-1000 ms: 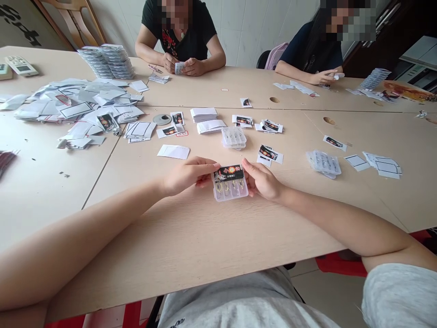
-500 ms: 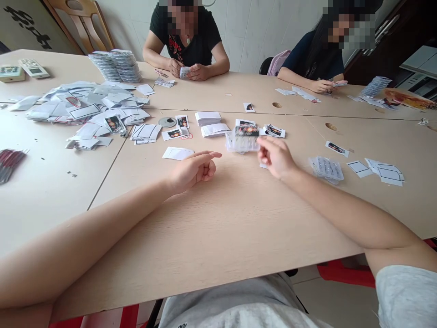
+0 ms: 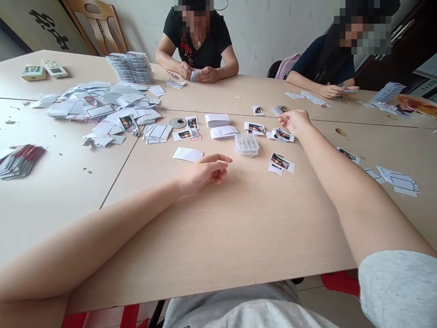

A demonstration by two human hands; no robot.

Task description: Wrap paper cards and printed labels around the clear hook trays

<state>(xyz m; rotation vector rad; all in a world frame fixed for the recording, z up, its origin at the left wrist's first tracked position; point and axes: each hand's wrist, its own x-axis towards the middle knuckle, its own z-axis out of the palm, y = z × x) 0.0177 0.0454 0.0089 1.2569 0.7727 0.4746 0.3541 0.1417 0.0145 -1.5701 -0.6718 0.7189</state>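
Note:
My left hand [image 3: 206, 174] rests on the table, the index finger stretched out and the other fingers loosely curled, with nothing seen in it. Just beyond it lies a white card [image 3: 188, 154]. My right hand [image 3: 296, 123] reaches forward, its fingers pinched at the near edge of a small clear plastic case [image 3: 280, 110] with a dark label. Between the hands sit stacked clear cases [image 3: 246, 144] with small items inside. Dark printed labels [image 3: 282, 162] lie nearer me, and more labels [image 3: 282, 134] lie beside my right wrist.
Piles of white cards [image 3: 217, 120] and a tape roll [image 3: 178, 123] stand ahead. A big heap of white packets [image 3: 99, 102] spreads left, with stacked packs [image 3: 129, 67] behind. Two people [image 3: 198, 45] work across the table. Black-bordered cards [image 3: 399, 181] lie at right.
My right hand has moved forward and right with the clear case, away from the stacked cases. My left hand stays in about the same place. The view has shifted slightly.

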